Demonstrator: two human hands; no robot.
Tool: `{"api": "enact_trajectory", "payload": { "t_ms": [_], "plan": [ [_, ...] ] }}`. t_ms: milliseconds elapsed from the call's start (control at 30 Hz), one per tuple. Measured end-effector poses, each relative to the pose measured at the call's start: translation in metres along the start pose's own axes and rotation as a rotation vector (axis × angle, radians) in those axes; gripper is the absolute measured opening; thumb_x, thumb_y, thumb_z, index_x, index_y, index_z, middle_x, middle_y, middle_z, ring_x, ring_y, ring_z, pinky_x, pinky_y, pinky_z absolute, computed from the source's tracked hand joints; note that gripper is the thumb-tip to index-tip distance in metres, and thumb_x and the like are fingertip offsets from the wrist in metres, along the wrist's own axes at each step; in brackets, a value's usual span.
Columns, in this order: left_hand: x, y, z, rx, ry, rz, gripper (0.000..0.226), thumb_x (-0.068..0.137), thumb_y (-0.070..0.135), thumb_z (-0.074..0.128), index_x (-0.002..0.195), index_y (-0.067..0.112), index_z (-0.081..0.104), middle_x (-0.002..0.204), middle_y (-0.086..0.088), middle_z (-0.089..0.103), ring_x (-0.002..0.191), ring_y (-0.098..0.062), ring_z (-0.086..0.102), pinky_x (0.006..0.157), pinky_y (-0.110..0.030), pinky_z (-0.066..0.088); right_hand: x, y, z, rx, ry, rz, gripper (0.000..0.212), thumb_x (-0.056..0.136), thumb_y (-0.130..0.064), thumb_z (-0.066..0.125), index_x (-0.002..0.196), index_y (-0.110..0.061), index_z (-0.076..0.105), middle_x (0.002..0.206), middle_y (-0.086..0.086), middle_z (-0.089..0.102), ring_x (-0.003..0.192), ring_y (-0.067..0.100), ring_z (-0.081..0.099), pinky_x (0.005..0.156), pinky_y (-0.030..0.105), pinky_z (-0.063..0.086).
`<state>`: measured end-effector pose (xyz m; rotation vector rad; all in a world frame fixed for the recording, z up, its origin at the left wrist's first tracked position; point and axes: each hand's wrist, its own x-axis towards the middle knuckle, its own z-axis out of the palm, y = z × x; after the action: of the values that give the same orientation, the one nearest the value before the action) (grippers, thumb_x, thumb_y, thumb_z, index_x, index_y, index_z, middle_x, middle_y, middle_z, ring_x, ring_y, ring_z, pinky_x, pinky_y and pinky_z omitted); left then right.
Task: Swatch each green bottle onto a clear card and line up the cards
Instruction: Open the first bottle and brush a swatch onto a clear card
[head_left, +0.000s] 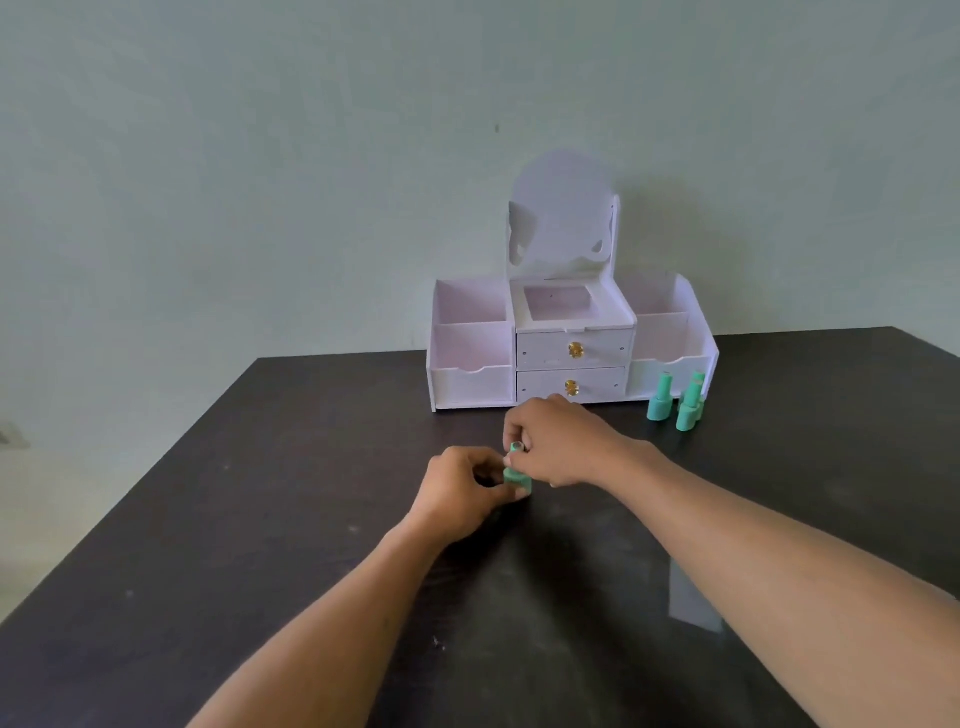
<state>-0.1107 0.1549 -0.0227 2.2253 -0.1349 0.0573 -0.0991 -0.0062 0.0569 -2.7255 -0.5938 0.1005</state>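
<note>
Between both hands (511, 467) stands one green bottle (517, 475).

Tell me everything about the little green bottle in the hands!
It is a small mint-green bottle, matte and opaque as it looks, with a wide round body and a narrower cap on top. It stands about upright and seems to rest on the dark table, in front of the white drawer box. The left hand grips its body, and the right hand pinches the cap from above. Whether the cap is loose cannot be told.
</note>
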Motion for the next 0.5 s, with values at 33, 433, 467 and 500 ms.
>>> {"api": "enact_trajectory", "payload": {
  "t_ms": [33,433,467,500],
  "plan": [
    [0.0,-0.001,0.0,-0.007,-0.007,0.002,0.026,0.071,0.038,0.087,0.093,0.032,0.077,0.082,0.014,0.074,0.081,0.001,0.067,0.069,-0.012,0.047,-0.001,-0.001,-0.001,-0.014,-0.007,0.014,0.024,0.09,-0.043,0.067,0.102,-0.022,0.066,0.086,-0.007,0.058,0.082,0.017,0.062,0.073,0.035,0.053],
    [0.005,-0.009,0.002,-0.021,-0.061,0.028,0.025,0.076,0.037,0.085,0.099,0.032,0.078,0.081,0.018,0.072,0.077,0.006,0.061,0.067,-0.007,0.039,-0.003,-0.001,-0.001,-0.247,-0.081,0.004,0.033,0.1,-0.046,0.056,0.08,-0.02,0.05,0.086,0.0,0.051,0.081,0.024,0.052,0.061,0.034,0.036],
    [0.005,-0.009,0.002,-0.017,-0.068,0.034,0.027,0.076,0.036,0.084,0.102,0.031,0.078,0.084,0.019,0.072,0.079,0.007,0.061,0.069,-0.005,0.039,-0.002,0.0,-0.004,-0.235,-0.101,-0.012,0.021,0.099,-0.039,0.059,0.089,-0.022,0.052,0.094,0.001,0.055,0.083,0.023,0.052,0.064,0.034,0.037],
    [0.005,-0.009,0.002,-0.014,-0.074,0.039,0.03,0.076,0.036,0.084,0.105,0.031,0.078,0.087,0.019,0.073,0.081,0.008,0.062,0.071,-0.005,0.039,-0.003,0.0,-0.007,-0.224,-0.125,-0.027,0.01,0.099,-0.031,0.06,0.097,-0.024,0.054,0.102,0.002,0.057,0.084,0.021,0.053,0.066,0.035,0.039]
  ]
}}
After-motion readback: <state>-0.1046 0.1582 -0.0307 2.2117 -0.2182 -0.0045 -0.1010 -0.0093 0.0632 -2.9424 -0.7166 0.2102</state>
